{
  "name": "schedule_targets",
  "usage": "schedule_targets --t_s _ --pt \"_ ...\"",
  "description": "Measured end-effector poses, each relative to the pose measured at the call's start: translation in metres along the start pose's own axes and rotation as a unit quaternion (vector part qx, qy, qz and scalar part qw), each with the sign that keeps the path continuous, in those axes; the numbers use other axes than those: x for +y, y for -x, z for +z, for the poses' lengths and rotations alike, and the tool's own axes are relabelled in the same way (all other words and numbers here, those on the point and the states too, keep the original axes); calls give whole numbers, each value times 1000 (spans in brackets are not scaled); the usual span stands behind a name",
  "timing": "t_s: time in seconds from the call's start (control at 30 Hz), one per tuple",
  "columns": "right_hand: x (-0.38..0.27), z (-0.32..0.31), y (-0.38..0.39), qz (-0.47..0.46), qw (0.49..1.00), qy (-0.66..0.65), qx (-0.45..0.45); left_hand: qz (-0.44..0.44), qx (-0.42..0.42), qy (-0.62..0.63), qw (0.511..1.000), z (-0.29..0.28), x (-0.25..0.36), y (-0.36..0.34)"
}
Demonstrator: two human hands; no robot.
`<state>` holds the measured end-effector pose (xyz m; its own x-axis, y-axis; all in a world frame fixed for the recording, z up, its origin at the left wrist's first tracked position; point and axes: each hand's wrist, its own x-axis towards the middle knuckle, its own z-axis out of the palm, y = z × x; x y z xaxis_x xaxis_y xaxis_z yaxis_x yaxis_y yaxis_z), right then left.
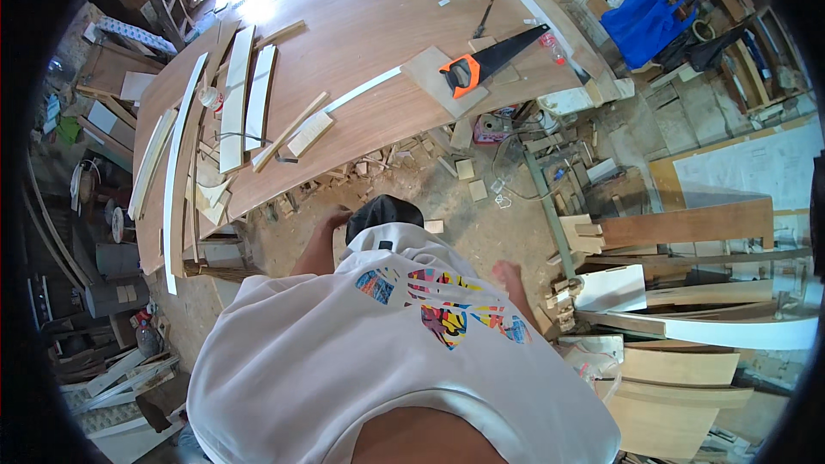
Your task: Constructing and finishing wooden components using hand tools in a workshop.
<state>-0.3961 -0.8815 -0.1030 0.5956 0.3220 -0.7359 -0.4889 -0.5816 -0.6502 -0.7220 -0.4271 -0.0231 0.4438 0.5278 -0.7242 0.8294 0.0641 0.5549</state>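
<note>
Below the table edge, my left hand (338, 218) hangs beside the dark cloth (384, 211) at my waist; whether it touches the cloth, I cannot tell. My right hand (507, 274) hangs low on the other side, over the littered floor, small and blurred. The fingers of neither hand show clearly, and no held thing can be made out. Ahead on the brown wooden tabletop (344, 26) lies a handsaw (462, 76) with an orange and black handle and a dark blade. Its handle rests on a square board (434, 77).
Long white and bare wood strips (236, 103) lie on the table's left side, near a clear jar (210, 99). Wood offcuts (465, 169) litter the floor under the table edge. A blue bag (644, 26) lies far right; stacked boards (687, 232) fill the right side.
</note>
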Motion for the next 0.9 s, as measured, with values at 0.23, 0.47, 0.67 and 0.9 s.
schedule_targets --t_s 0.23,0.47,0.67,0.9 --pt "-183 23 4 -46 998 -24 37 160 151 12 975 -11 69 -16" --pt "-255 96 -4 -155 986 18 56 246 281 78 924 -60 97 -45" --pt "-299 161 -26 -141 984 29 101 349 334 -85 872 -124 83 -67" --pt "-371 238 -52 -185 976 40 112 284 282 -193 896 -170 63 -66"
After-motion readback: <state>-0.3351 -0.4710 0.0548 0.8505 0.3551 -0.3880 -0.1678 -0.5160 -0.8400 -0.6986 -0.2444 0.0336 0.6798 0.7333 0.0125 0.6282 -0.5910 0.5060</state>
